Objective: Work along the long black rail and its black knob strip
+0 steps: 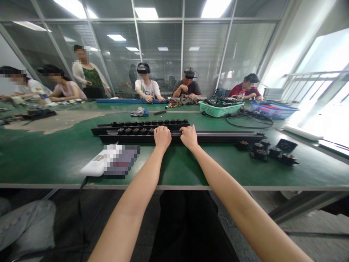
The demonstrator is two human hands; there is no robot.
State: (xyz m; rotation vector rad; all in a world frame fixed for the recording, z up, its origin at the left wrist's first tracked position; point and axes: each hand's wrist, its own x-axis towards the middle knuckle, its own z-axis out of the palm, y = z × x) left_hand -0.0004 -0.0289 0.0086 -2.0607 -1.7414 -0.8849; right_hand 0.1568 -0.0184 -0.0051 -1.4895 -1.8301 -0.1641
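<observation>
At the left of the green workbench (46, 163) lies a white box (92, 168), its top too pixelated to make out, with a black cable (82, 189) dropping over the table edge. Just right of it, our left hand (162, 137) rests palm down on a long black rail (229, 137). Our right hand (189, 137) rests on the same rail just beside it, the two hands apart. The fingers (158, 130) curve over the rail, but we cannot tell whether either hand clamps it. Behind our hands, a second black rail (109, 131) lies alongside, with rows of small black cylinders (149, 123) standing along it. Further right, near the first rail's end, more black cylinders (269, 152) sit in a loose cluster. Beyond them are a green plastic basket (220, 109) and a blue basket (272, 110).
</observation>
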